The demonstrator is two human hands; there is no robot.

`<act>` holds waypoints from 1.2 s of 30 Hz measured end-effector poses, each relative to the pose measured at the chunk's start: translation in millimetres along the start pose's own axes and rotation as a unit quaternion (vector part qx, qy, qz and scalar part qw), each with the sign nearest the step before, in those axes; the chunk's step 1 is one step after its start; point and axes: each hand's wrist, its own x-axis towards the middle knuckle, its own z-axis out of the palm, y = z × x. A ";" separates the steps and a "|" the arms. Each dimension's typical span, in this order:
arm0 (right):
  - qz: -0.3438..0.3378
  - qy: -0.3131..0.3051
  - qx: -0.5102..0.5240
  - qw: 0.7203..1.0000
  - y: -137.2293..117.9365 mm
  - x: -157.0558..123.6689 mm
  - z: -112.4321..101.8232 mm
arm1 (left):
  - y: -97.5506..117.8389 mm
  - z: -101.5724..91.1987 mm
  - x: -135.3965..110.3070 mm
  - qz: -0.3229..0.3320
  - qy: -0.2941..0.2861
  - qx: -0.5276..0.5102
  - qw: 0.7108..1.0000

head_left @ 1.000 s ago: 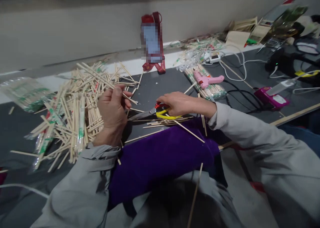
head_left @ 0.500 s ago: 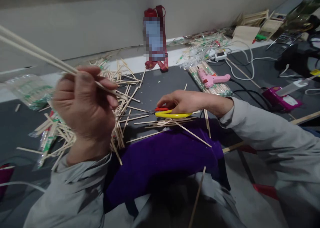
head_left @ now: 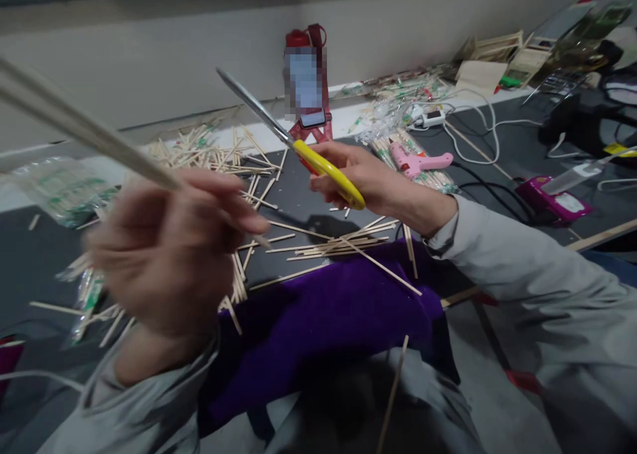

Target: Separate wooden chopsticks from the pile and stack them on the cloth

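Observation:
My left hand (head_left: 164, 261), smeared by motion, pinches a pair of thin wooden sticks (head_left: 94, 122) that point up and to the left. Yellow-and-red-handled scissors (head_left: 328, 168) are in my right hand (head_left: 368, 178), lifted above the table with the blades toward the upper left. The blades look closed together. Below the scissors, several loose wooden sticks (head_left: 343, 245) lie across the table edge and a purple cloth (head_left: 318, 321). A bigger heap of sticks (head_left: 204, 145) spreads behind my left hand, which hides part of it.
A pink glue gun (head_left: 421, 160) rests on bagged sticks at the right, its black cable running to a magenta box (head_left: 552, 198). White cables (head_left: 490, 132) loop behind. A red-strapped bottle (head_left: 304, 75), partly blurred out, stands by the wall. Another bag of sticks (head_left: 62, 185) lies left.
My right hand has raised the scissors off the table, and their blades have swung upward. My left hand has shifted slightly down with the sticks.

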 end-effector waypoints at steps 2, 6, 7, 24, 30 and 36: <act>-0.014 0.049 -0.024 0.998 -0.6 8.0 -2.5 | -6.3 6.4 -9.0 0.031 -0.193 0.061 0.979; -0.059 0.123 -0.056 0.989 -13.7 3.8 -23.8 | -29.2 20.6 -9.9 0.007 -0.380 0.191 0.905; -0.067 0.139 -0.060 0.986 -18.0 -3.3 -32.4 | -36.5 24.6 -6.1 0.013 -0.387 0.217 0.896; 0.122 0.399 -0.405 0.814 91.1 -230.7 -109.1 | -131.7 63.1 23.8 0.177 -0.489 0.404 0.752; 0.166 0.363 -0.564 0.723 87.6 -233.3 -110.2 | -126.7 45.5 19.3 0.175 -0.494 0.388 0.758; 0.155 0.406 -0.478 0.763 94.0 -245.3 -114.1 | -134.5 42.6 18.0 0.184 -0.476 0.372 0.775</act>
